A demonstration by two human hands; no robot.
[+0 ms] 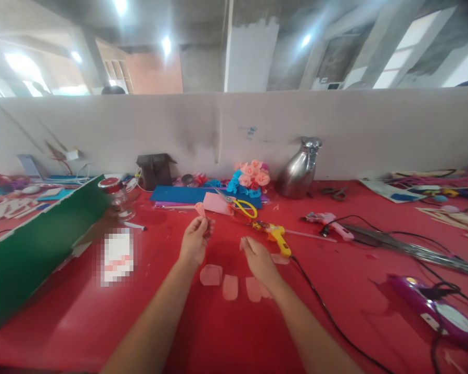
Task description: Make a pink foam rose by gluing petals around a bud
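Observation:
My left hand (pixel 195 240) is raised a little over the red table (pixel 101 322), its fingers pinched on a small pink rolled petal piece (pixel 200 209). My right hand (pixel 257 257) reaches down to the table top, fingers curled, close to a pink petal cutout (pixel 280 258); whether it holds anything is hidden. Three more pink petal cutouts (pixel 230 286) lie flat between my wrists. Just beyond my right hand lies a yellow glue gun (pixel 275 234), its black cord running toward me on the right.
Yellow-handled scissors (pixel 239 205) rest on pink and blue foam sheets (pixel 179 195). A pink and blue foam flower bunch (pixel 251 178) and a steel jug (pixel 299 169) stand by the back partition. A green board (pixel 35 244) leans at left, a purple tool (pixel 432 304) at right.

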